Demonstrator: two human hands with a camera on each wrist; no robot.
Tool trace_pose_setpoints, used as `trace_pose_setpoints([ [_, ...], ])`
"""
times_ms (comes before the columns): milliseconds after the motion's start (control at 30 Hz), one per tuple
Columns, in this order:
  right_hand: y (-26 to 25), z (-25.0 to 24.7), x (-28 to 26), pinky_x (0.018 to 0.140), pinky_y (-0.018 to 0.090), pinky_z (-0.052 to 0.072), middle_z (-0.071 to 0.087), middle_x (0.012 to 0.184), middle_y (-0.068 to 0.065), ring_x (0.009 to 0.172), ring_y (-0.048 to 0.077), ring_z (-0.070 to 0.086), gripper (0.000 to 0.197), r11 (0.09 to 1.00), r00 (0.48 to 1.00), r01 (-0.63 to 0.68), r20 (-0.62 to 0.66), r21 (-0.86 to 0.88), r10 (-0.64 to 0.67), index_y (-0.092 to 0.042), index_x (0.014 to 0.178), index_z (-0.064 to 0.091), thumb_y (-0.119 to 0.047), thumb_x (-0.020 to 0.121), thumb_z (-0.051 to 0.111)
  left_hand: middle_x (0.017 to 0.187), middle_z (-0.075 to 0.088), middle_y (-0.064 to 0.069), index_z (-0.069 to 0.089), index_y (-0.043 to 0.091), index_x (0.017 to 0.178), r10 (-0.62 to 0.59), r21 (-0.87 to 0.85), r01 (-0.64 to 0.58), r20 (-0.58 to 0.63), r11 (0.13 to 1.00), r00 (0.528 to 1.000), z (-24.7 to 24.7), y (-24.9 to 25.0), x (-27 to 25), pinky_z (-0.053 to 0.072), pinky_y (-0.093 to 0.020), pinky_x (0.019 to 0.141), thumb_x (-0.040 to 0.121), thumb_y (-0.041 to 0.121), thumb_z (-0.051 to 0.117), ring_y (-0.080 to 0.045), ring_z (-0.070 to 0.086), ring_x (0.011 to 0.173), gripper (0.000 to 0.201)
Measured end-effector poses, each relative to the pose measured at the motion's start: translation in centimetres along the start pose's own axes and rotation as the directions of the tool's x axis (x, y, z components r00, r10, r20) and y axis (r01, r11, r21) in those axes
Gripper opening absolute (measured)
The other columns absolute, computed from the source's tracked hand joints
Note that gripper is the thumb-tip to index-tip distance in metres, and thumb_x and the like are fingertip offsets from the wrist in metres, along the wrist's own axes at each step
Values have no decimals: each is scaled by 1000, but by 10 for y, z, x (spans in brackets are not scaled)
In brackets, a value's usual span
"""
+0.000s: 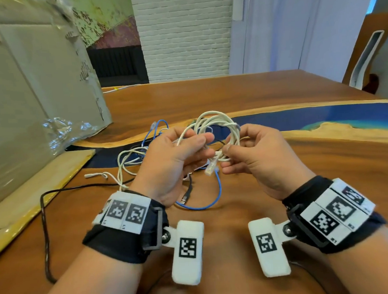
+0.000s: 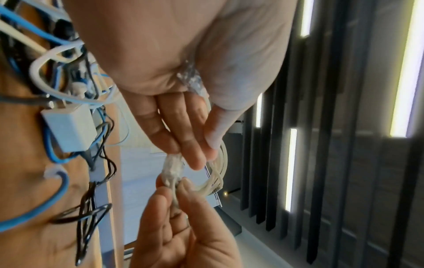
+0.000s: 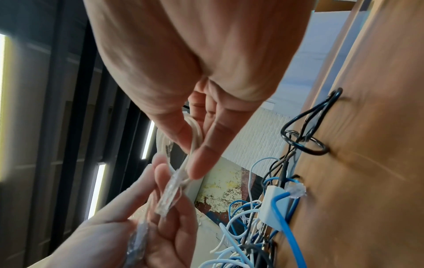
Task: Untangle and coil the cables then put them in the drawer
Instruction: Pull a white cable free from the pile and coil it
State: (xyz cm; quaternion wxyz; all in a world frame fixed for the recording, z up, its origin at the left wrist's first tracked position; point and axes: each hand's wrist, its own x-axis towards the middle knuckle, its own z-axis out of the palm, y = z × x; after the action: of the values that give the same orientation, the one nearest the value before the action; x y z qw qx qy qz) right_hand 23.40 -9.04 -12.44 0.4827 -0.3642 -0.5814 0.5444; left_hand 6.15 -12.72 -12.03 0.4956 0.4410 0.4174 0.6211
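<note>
I hold a coiled white network cable (image 1: 219, 124) above the wooden table (image 1: 230, 93), between both hands. My left hand (image 1: 208, 147) grips one side of the coil, thumb over the strands. My right hand (image 1: 227, 158) pinches the other side near the cable's clear plug (image 1: 210, 168), which hangs just below the coil. In the left wrist view the clear plug (image 2: 173, 166) sits between the fingertips of both hands. The right wrist view shows that plug (image 3: 169, 192) under my right thumb. A tangle of blue cable (image 1: 214, 196), thin white cables (image 1: 125, 160) and a black cable (image 1: 44, 226) lies on the table beneath.
A large cardboard box (image 1: 23, 90) stands at the left, with a pale board (image 1: 31, 192) lying in front of it. A white charger block (image 2: 69, 127) lies in the tangle. A blue resin strip (image 1: 324, 117) crosses the table. A chair (image 1: 366, 61) stands at the far right.
</note>
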Motion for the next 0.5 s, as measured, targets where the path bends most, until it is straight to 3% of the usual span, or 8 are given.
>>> trace_pose_setpoints([
  [33, 0, 0, 0, 59, 31, 62, 72, 76, 17, 62, 27, 71, 8, 1000, 1000, -3, -1, 3, 3, -3, 95, 64, 4, 92, 68, 84, 76, -4, 57, 14, 92, 35, 54, -33, -35, 998, 999, 1, 1, 0, 54, -25, 60, 98, 13, 63, -15, 67, 59, 9],
  [100, 0, 0, 0, 60, 32, 62, 72, 76, 17, 62, 27, 72, 7, 1000, 1000, -3, -3, -5, 3, -2, 95, 66, 5, 92, 68, 64, 60, -3, 62, 11, 85, 65, 92, -56, -101, 994, 993, 0, 3, 0, 43, -29, 56, 102, 21, 53, -17, 51, 51, 22],
  [200, -1, -2, 1, 60, 33, 63, 73, 77, 17, 63, 28, 72, 7, 1000, 1000, 7, -13, -24, -8, -1, 97, 67, 4, 92, 68, 62, 36, -2, 69, 5, 81, 25, -17, -27, -113, 999, 993, -4, 6, 1, 35, -34, 60, 96, 14, 39, -17, 36, 53, 34],
  [267, -1, -4, 2, 59, 32, 62, 74, 75, 14, 62, 27, 72, 8, 1000, 1000, 3, -22, -24, -4, -3, 97, 68, 3, 92, 69, 65, 38, -2, 74, 5, 85, -11, -39, 8, -84, 999, 996, -7, 7, 1, 32, -33, 62, 93, 9, 42, -16, 37, 57, 33],
  [367, 2, -7, 5, 58, 29, 60, 74, 71, 11, 58, 23, 71, 8, 999, 999, -33, -32, 13, 34, -2, 98, 67, 2, 92, 69, 69, 48, -3, 79, 9, 92, -68, 2, 68, 8, 998, 998, -12, 7, 2, 30, -33, 63, 87, 12, 59, -16, 42, 60, 21],
  [500, 5, -7, 5, 58, 28, 61, 75, 81, 19, 60, 23, 71, 12, 998, 998, -69, -15, 12, 69, 3, 104, 67, 1, 92, 69, 75, 68, 2, 77, 13, 97, -92, 21, 91, 47, 996, 995, -10, 3, -1, 34, -28, 65, 76, 21, 72, -11, 55, 61, 23],
])
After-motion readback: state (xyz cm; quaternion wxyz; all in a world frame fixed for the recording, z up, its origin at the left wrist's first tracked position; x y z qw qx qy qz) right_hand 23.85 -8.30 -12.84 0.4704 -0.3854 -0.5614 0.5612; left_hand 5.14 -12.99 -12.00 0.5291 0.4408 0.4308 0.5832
